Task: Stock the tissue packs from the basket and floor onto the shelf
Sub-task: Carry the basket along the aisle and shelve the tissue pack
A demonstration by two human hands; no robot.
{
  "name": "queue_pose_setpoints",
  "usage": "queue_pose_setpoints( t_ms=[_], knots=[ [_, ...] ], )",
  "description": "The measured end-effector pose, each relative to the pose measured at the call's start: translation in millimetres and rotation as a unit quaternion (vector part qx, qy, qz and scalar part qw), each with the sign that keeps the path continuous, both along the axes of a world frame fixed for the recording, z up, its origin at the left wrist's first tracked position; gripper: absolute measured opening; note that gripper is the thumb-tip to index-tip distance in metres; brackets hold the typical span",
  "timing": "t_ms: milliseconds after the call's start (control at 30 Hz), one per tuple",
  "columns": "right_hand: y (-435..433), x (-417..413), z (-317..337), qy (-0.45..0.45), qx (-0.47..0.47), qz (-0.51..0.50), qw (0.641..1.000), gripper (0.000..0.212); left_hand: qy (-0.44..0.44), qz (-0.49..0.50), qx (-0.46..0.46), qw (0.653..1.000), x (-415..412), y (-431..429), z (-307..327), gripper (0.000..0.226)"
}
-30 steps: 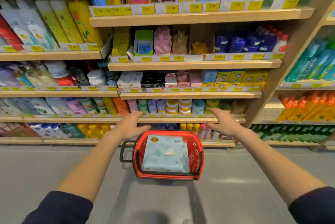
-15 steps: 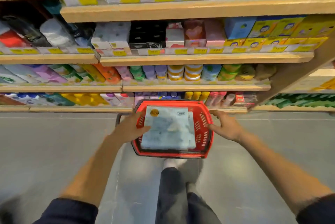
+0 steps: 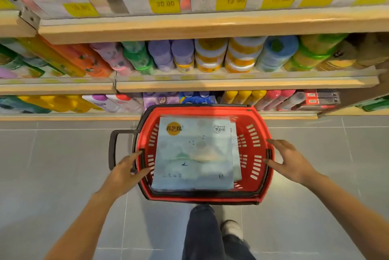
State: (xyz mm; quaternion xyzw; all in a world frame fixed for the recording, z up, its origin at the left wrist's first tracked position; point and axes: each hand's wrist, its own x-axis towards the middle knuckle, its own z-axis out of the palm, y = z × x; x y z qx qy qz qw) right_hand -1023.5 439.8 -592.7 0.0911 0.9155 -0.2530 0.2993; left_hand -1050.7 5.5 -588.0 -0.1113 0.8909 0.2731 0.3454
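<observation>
A red plastic basket [image 3: 255,131] stands on the grey floor in front of the shelving. Inside it lies a pale blue tissue pack [image 3: 193,154] with an orange round logo, on top of at least one more pack whose edge shows at the right. My left hand [image 3: 124,173] is over the basket's left rim, fingers spread and reaching toward the pack's left edge. My right hand [image 3: 290,162] hovers at the basket's right rim, fingers apart, holding nothing. The wooden shelf [image 3: 210,25] runs across above.
The basket's dark handle [image 3: 112,150] sticks out to the left. Lower shelves hold round tubs, bottles and boxes with yellow price tags. My leg and shoe [image 3: 210,232] are just behind the basket. Grey floor tiles lie on both sides.
The view has dropped and moved closer to the basket. Both hands came down from shelf height to the basket's two sides.
</observation>
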Motion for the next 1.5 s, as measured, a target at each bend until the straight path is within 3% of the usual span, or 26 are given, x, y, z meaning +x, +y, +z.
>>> queue_pose_setpoints(
  t_ms=[233, 333, 467, 700, 933, 1067, 1233, 1500],
  knots=[
    [23.1, 3.3, -101.7, 0.015, 0.022, -0.069, 0.997, 0.084, 0.08, 0.008, -0.064, 0.995, -8.1, -27.9, -94.2, 0.071],
    [25.4, 6.9, -125.0, 0.033, -0.004, -0.1, 0.994, 0.097, 0.083, 0.018, -0.045, 0.995, -11.6, -28.6, -118.2, 0.086],
    [18.8, 14.6, -145.3, 0.082, -0.065, -0.128, 0.986, 0.086, 0.127, 0.064, -0.025, 0.989, -14.8, -20.7, -138.3, 0.099],
    [2.7, 9.7, -159.5, 0.193, -0.081, -0.189, 0.959, 0.069, 0.207, 0.077, 0.001, 0.975, -21.7, -27.7, -151.5, 0.075],
    [4.5, 1.8, -150.7, 0.193, -0.08, -0.193, 0.959, 0.063, 0.244, 0.073, -0.02, 0.967, -21.0, -27.2, -151.6, 0.067],
    [7.9, -1.4, -122.2, 0.193, -0.083, -0.185, 0.96, 0.057, 0.244, 0.085, -0.004, 0.966, -12.1, -32.5, -131.9, 0.065],
    [7.9, 0.4, -62.0, 0.212, -0.094, -0.154, 0.961, 0.067, 0.258, 0.1, 0.009, 0.961, 8.8, -45.1, -71.7, 0.07],
    [-12.9, -6.7, 110.2, 0.263, -0.113, -0.073, 0.955, 0.06, 0.325, 0.145, -0.001, 0.935, 63.9, -65.4, 110.4, 0.073]
  ],
)
